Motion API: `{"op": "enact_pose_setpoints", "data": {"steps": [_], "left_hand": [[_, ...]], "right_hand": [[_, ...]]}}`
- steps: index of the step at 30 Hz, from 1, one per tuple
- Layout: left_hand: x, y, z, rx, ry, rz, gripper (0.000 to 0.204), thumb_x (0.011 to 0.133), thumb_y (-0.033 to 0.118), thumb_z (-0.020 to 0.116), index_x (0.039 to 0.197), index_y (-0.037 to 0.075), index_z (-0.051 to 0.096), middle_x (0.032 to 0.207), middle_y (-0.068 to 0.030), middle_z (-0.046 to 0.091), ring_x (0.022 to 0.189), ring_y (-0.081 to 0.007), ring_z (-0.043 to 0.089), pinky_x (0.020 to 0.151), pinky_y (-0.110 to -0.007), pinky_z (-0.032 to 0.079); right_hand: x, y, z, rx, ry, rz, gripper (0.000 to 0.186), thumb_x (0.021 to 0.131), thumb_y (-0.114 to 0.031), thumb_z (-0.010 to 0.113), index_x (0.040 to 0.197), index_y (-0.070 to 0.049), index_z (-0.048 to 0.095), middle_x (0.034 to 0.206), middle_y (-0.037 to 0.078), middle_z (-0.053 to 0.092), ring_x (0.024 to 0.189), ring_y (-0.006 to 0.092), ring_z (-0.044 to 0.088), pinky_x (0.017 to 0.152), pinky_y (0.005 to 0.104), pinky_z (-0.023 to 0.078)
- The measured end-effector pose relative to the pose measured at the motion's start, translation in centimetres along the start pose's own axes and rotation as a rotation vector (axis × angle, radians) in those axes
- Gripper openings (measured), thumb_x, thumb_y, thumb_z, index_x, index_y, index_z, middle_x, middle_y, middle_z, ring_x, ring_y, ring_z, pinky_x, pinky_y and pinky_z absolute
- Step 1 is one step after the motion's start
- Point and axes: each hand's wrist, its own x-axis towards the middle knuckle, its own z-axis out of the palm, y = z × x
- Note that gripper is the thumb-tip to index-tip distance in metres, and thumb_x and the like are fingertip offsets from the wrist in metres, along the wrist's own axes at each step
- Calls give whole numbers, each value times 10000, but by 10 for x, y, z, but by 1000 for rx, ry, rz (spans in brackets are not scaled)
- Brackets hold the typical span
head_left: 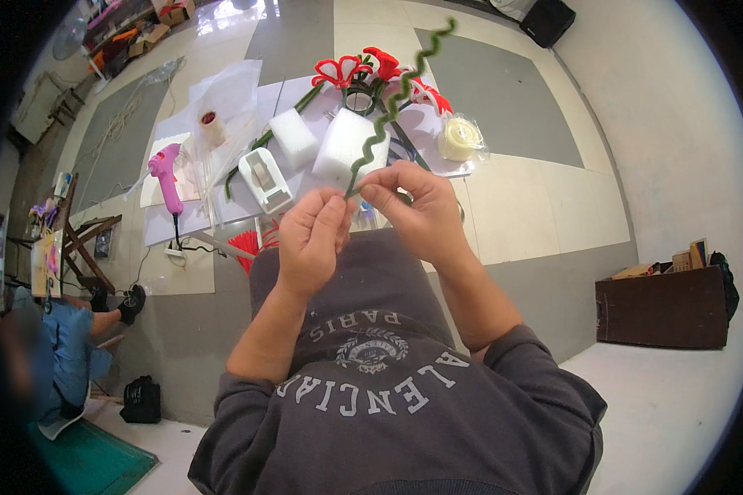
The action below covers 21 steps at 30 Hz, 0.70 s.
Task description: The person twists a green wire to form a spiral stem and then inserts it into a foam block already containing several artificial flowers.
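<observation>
A green pipe cleaner [380,130], bent into a wavy zigzag, rises from between my hands and leans to the far right. My left hand [314,235] pinches its straight lower end between thumb and fingers. Close beside it, my right hand [413,208] has thumb and forefinger pressed together at the same end; whether it grips the stem or a thin strip there is too small to tell. Behind the pipe cleaner stand two white foam blocks [294,139]. Red and white pipe-cleaner flowers [343,73] on green stems lie beyond them.
On the white table [167,227] are a pink glue gun [167,177], a white tape dispenser [266,183], a brown-cored roll [212,128] and a wrapped pale yellow roll [461,138]. Red pipe cleaners [245,244] lie by my lap. Another person sits at far left; a brown box [660,309] stands right.
</observation>
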Motion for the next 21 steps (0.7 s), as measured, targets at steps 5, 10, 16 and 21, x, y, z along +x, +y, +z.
{"op": "enact_pose_setpoints", "data": {"steps": [5,10,16,21], "left_hand": [[1,9,3,-169,-116,-159,204,933,175,430,824,22,510,610,5,431,464,-47,345,409,-186,286],[7,8,-13,-601,-427,-511,208,913,228,466,813,52,517,623,7,422,456,-45,308,393,-188,252],[11,13,-16,-584,-447,-731,171,905,209,494,841,51,501,620,-5,437,451,-46,324,349,-180,260],[9,30,-4,-481,-359,-535,114,897,142,520,951,58,466,628,-34,467,443,-49,363,302,-185,317]], "right_hand": [[-2,-4,-3,130,-60,32,83,791,-57,641,856,-8,657,730,41,608,649,85,556,585,233,437],[-1,-7,-7,260,-228,40,57,803,-31,617,846,-4,643,730,24,577,692,88,546,610,230,432],[-4,9,-13,327,-302,-48,63,819,-16,593,868,-13,633,764,12,556,739,87,524,656,229,419],[-5,9,-20,340,-332,-92,66,840,-57,597,885,-24,633,790,12,557,757,85,527,671,229,425]]}}
